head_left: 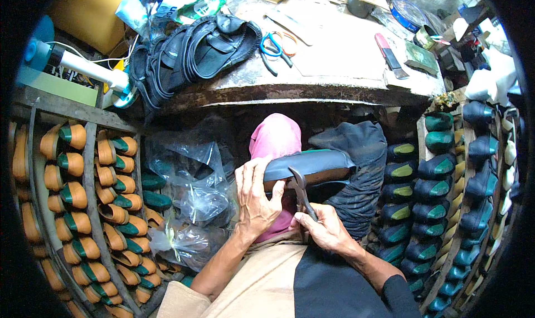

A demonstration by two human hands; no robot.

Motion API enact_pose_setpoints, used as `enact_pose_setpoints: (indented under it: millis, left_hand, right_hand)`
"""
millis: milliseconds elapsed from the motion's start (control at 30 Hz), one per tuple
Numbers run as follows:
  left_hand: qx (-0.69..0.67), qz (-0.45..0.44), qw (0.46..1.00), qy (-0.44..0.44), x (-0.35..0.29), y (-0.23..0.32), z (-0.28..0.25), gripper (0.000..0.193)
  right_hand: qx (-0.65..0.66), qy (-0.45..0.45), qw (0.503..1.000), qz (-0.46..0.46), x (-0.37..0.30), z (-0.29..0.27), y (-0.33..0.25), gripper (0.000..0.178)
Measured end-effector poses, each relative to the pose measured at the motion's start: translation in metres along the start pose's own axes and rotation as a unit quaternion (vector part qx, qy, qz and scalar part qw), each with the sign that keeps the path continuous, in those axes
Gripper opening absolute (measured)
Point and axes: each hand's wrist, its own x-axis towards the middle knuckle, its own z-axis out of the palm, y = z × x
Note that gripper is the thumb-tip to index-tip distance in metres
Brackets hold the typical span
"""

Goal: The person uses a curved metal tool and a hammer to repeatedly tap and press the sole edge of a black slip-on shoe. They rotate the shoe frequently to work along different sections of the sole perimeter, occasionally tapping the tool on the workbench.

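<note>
Across my lap lies a shoe (320, 164) on its last, with black leather upper and a brown underside. My left hand (257, 195) grips its left end, thumb pressed against the near edge and fingers over the far side. My right hand (323, 226) is closed around the lower handle of dark metal pincers (301, 190). Their curved head rests at the near edge of the shoe, close to my left thumb. Whether the jaws pinch the leather is too small to tell. A pink cloth (276, 134) covers my left knee, beneath the shoe.
Racks of tan shoes (75, 192) stand left and racks of dark shoes (432, 206) right. Clear plastic bags (195, 201) sit beside my left leg. The workbench (334, 67) ahead holds black sandals (214, 47), blue-and-orange-handled scissors (273, 47) and a red-handled knife (391, 56).
</note>
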Motion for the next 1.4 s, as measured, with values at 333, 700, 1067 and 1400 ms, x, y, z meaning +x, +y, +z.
enact_pose_setpoints:
  millis: [333, 700, 1067, 1400]
  left_hand:
    - [-0.02, -0.032, 0.999, -0.018, 0.006, 0.0, 0.016, 0.048]
    - [-0.02, -0.043, 0.998, -0.036, 0.019, -0.001, 0.04, 0.049]
    - [-0.058, 0.004, 0.996, -0.072, 0.009, -0.021, 0.019, 0.055]
    - [-0.049, -0.121, 0.991, -0.04, 0.01, -0.038, 0.04, 0.056]
  right_hand:
    - [0.065, 0.035, 0.997, 0.014, 0.002, 0.004, 0.002, 0.033]
    - [-0.062, 0.236, 0.954, -0.174, 0.025, 0.03, 0.069, 0.03]
    - [-0.096, 0.21, 0.951, -0.205, 0.024, 0.033, 0.089, 0.031]
    - [-0.157, 0.215, 0.941, -0.207, 0.033, 0.035, 0.1, 0.029]
